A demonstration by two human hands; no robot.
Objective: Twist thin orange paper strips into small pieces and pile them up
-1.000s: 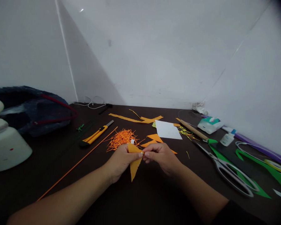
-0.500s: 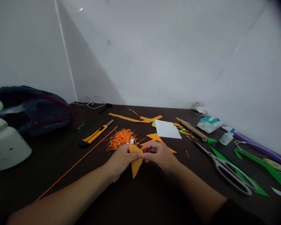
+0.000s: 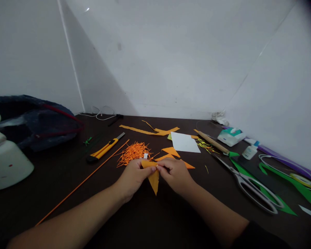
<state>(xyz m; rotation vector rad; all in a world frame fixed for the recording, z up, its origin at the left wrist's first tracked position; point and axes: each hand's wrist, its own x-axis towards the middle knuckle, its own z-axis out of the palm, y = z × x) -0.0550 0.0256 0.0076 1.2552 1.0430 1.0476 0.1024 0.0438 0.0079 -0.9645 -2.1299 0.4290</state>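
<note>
An orange paper piece (image 3: 153, 180) hangs with its pointed end down between my hands. My left hand (image 3: 137, 173) pinches its upper part between thumb and fingers. Close beside it, my right hand (image 3: 176, 173) is closed at the paper's right edge, thumb and forefinger on a tiny pale bit. Just beyond my left hand lies a heap of thin orange strips (image 3: 134, 152), with a small white piece (image 3: 145, 156) at its near edge. Orange paper triangles (image 3: 171, 151) rest behind my right hand, near a white sheet (image 3: 186, 142).
A yellow cutter (image 3: 106, 148) and a long orange stick (image 3: 83, 182) lie left. Large scissors (image 3: 248, 186), green paper (image 3: 304, 190), a glue bottle (image 3: 250, 150) and a wipes pack (image 3: 231, 136) are right. A white container (image 3: 9, 164) stands far left.
The lower tip of the held orange paper has swung to the right. My right hand's fingers have closed more tightly and sit slightly differently at the paper's edge.
</note>
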